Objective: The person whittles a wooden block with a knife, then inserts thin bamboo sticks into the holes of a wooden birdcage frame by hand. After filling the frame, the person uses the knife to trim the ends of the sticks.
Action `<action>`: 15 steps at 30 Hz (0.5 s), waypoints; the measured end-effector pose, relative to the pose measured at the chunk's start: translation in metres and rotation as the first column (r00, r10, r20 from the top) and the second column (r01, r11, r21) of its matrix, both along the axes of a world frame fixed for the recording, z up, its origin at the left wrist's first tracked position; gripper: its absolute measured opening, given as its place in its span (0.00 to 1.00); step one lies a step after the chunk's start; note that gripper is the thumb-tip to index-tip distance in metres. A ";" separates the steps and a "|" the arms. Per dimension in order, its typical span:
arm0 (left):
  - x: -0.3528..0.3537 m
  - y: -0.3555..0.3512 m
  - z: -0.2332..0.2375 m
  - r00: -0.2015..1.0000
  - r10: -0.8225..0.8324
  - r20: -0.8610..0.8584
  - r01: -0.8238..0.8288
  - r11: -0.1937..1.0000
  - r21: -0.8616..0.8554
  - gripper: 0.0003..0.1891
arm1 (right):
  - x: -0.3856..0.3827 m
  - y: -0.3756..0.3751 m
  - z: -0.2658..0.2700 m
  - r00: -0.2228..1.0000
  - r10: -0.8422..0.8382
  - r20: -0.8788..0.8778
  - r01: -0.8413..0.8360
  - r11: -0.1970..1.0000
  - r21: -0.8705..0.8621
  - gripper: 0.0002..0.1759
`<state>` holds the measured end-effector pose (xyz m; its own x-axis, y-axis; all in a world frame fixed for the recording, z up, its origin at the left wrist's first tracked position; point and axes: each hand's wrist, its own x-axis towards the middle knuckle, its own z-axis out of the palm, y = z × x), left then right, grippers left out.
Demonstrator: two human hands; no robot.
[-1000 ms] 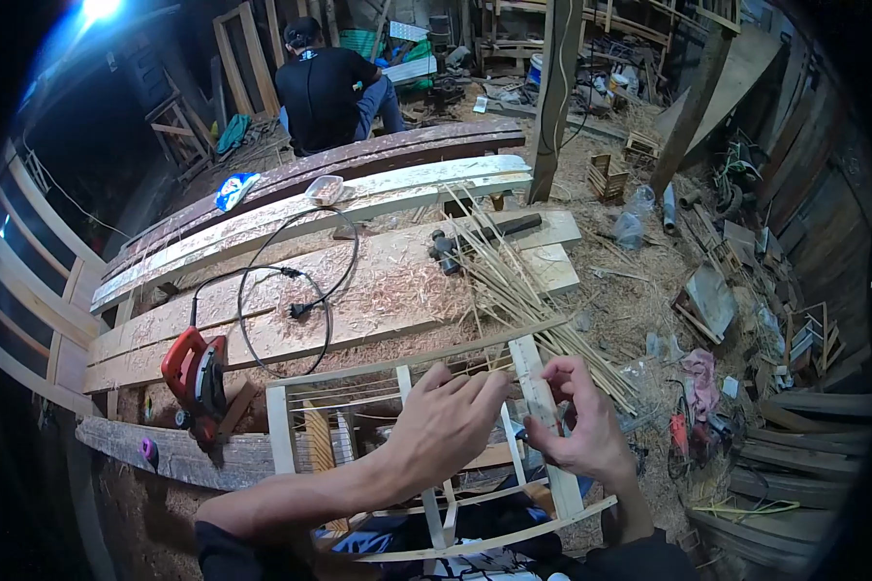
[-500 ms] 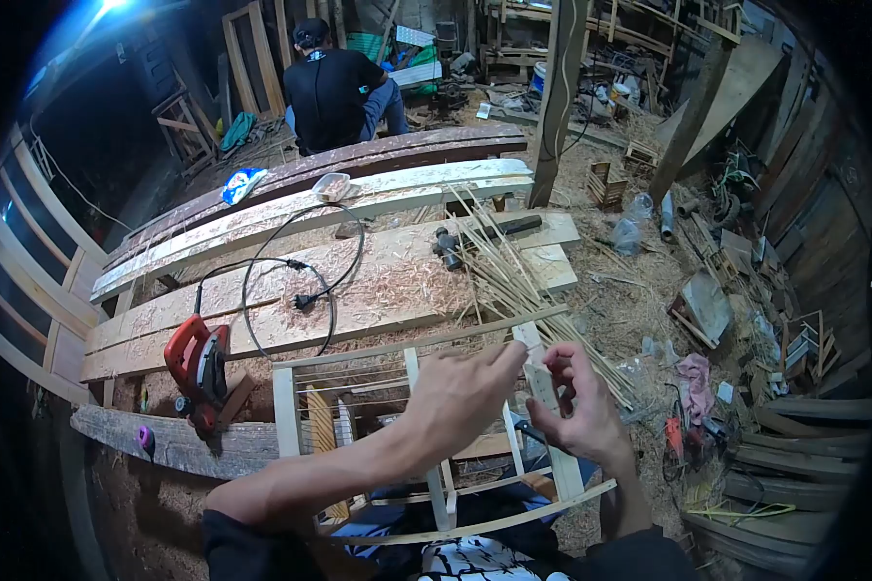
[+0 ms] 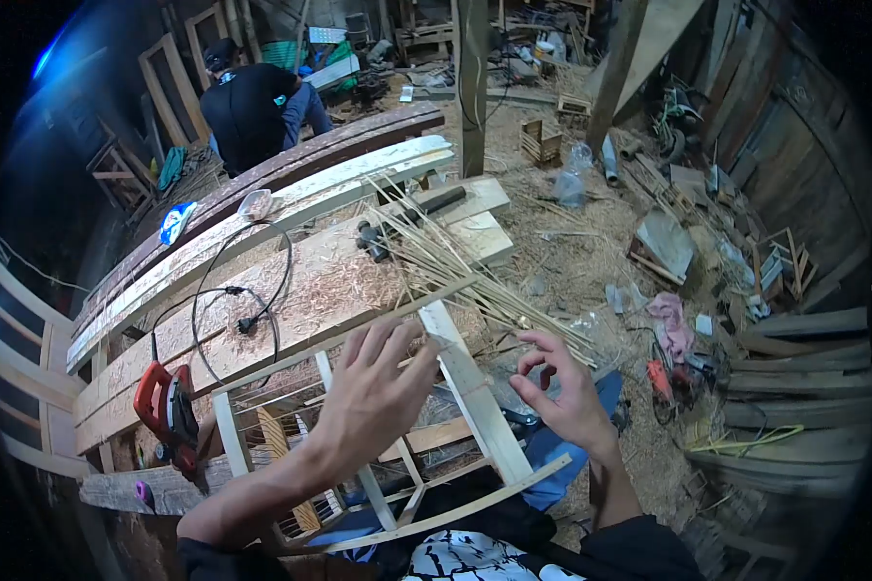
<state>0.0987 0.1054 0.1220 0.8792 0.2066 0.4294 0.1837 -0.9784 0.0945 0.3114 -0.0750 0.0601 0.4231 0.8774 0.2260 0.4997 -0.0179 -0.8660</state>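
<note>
A light wooden frame [image 3: 477, 405] with slats and thin rods lies across the lap. Above its middle is my left hand [image 3: 373, 382], fingers bent forward near the top of the wide right-hand slat; whether its fingertips pinch anything is hidden. My right hand [image 3: 560, 389] is raised just right of that slat, thumb and forefinger curved and apart, with nothing visible between them. Thin wooden sticks [image 3: 455, 261] are piled beyond the frame, beside a hammer [image 3: 373, 239] on the planks.
A red power tool [image 3: 168, 412] and its black cable [image 3: 289, 281] rest at left on shaving-covered planks [image 3: 329, 276]. A wooden post [image 3: 472, 97] stands ahead. Another person [image 3: 252, 107] crouches at back left. Tools and a pink cloth [image 3: 667, 320] lie right.
The view has turned right, so the scene sits further left. My hands have moved apart, and my right hand has come away from the wide slat.
</note>
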 end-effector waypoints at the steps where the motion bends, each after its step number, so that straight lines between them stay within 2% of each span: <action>1: 0.000 0.002 -0.001 0.999 0.015 -0.034 -0.016 1.000 -0.019 0.16 | 0.000 -0.008 0.004 0.998 0.045 -0.035 -0.046 0.999 -0.030 0.27; 2: 0.001 0.004 0.000 0.999 0.009 -0.042 -0.010 1.000 -0.016 0.16 | 0.000 -0.013 0.007 0.993 0.092 -0.069 -0.096 0.994 -0.054 0.26; 3: 0.002 0.005 0.001 0.999 0.009 -0.047 -0.010 1.000 -0.014 0.16 | -0.002 -0.019 0.004 0.943 0.186 -0.275 -0.178 0.983 0.054 0.30; 4: 0.002 0.006 0.003 0.999 0.013 -0.048 -0.014 1.000 -0.009 0.15 | -0.004 -0.024 0.005 0.942 0.191 -0.276 -0.180 0.982 0.062 0.30; 6: -0.003 0.003 0.013 0.993 0.035 -0.110 -0.042 0.998 -0.056 0.18 | -0.007 -0.032 0.014 0.831 0.394 -0.392 -0.350 0.919 0.182 0.38; 7: -0.007 -0.002 0.014 0.988 0.065 -0.137 -0.080 0.992 -0.102 0.21 | -0.007 -0.033 0.019 0.837 0.420 -0.351 -0.393 0.907 0.149 0.42; 8: -0.012 -0.007 0.016 0.982 0.094 -0.164 -0.119 0.982 -0.144 0.24 | -0.008 -0.036 0.020 0.833 0.430 -0.348 -0.400 0.903 0.156 0.42; 9: -0.020 -0.014 0.019 0.961 0.104 -0.256 -0.149 0.975 -0.165 0.30 | -0.010 -0.038 0.019 0.828 0.411 -0.381 -0.384 0.912 0.148 0.40; 10: -0.028 -0.024 0.020 0.960 0.118 -0.252 -0.161 0.974 -0.157 0.30 | -0.014 -0.039 0.019 0.821 0.393 -0.414 -0.370 0.919 0.138 0.39; 11: -0.037 -0.036 0.022 0.957 0.102 -0.272 -0.154 0.973 -0.175 0.33 | -0.021 -0.039 0.020 0.837 0.335 -0.434 -0.303 0.942 0.144 0.31; 12: -0.045 -0.047 0.024 0.953 0.086 -0.292 -0.146 0.970 -0.193 0.35 | -0.026 -0.039 0.023 0.833 0.352 -0.427 -0.318 0.936 0.150 0.31; 13: -0.055 -0.058 0.030 0.952 0.024 -0.305 -0.115 0.952 -0.284 0.36 | -0.031 -0.038 0.027 0.844 0.323 -0.427 -0.301 0.946 0.120 0.26; 14: -0.063 -0.069 0.033 0.954 0.039 -0.297 -0.127 0.951 -0.281 0.36 | -0.036 -0.037 0.029 0.856 0.294 -0.424 -0.284 0.955 0.088 0.22; 15: -0.071 -0.079 0.035 0.946 -0.025 -0.324 -0.086 0.942 -0.324 0.37 | -0.044 -0.034 0.032 0.896 0.267 -0.354 -0.252 0.964 0.088 0.16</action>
<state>0.0280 0.0263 0.1572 0.9482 0.3161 0.0304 0.2874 -0.8949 0.3413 0.2675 -0.1094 0.0918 0.2406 0.9608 0.1375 0.1365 0.1068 -0.9849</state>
